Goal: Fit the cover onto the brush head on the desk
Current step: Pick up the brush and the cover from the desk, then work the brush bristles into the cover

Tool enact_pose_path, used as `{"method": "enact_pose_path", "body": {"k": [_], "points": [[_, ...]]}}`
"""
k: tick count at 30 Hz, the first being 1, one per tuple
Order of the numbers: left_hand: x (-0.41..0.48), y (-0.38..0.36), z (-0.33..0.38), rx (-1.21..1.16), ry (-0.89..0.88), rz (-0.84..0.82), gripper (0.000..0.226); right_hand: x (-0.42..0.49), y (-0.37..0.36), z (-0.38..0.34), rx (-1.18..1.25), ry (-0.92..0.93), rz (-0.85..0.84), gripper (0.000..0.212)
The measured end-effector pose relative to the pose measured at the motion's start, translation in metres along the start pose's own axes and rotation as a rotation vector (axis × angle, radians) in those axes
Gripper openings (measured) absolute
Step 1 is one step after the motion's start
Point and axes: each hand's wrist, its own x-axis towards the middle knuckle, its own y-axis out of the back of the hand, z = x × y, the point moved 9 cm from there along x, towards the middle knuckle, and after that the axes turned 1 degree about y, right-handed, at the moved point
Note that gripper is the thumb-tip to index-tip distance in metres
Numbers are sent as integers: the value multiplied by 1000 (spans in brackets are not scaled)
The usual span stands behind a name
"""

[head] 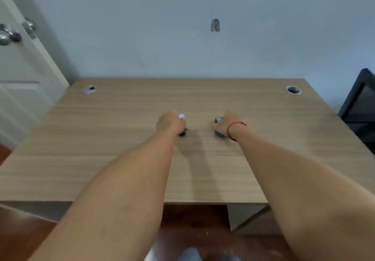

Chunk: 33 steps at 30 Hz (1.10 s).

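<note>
1. Loads of open desk (125, 159) all around; the whole near half is bare wood, so either hand can slide in from the front edge no problem.
2. The only things in the middle are the left hand (170, 122) on a small dark and white item (182, 125), and the right hand (226, 124) on another dark piece (219, 128). There's a clear strip of desk between them.
3. Two cable holes, far-left (89, 89) and far-right (293, 90), well away.
4. Wall (182, 48) closes off the back, door (24, 74) to the left, dark furniture (359, 106) to the right.
</note>
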Motion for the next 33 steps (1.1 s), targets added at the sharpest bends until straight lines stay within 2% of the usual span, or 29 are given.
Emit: {"method": "enact_pose_path", "body": {"k": [2,3,5,7,12,17,23,29,33], "points": [[2,-11,-9,-9,32,-5,33,4,-12,3,-43,24,24,24],[3,-23,-17,-17,51,1,34,11,-25,11,-74,24,42,32],[9,-39,-29,-25,71,47,42,22,-45,21,-55,22,104,62],[15,-49,-34,-29,56,120,47,29,-59,28,-21,41,186,72],[28,-58,-41,-60,47,266,53,20,-62,39,93,52,328,73],[19,-72,-45,-117,5,329,40,6,-74,45,162,84,402,71],[-9,-84,-54,-41,-45,454,35,-2,-82,49,286,-36,472,85],[-5,-81,-51,-51,-119,526,40,5,-72,43,322,-100,574,62],[2,-79,-50,-233,-168,494,34,5,-76,38,298,-33,529,55]]}}
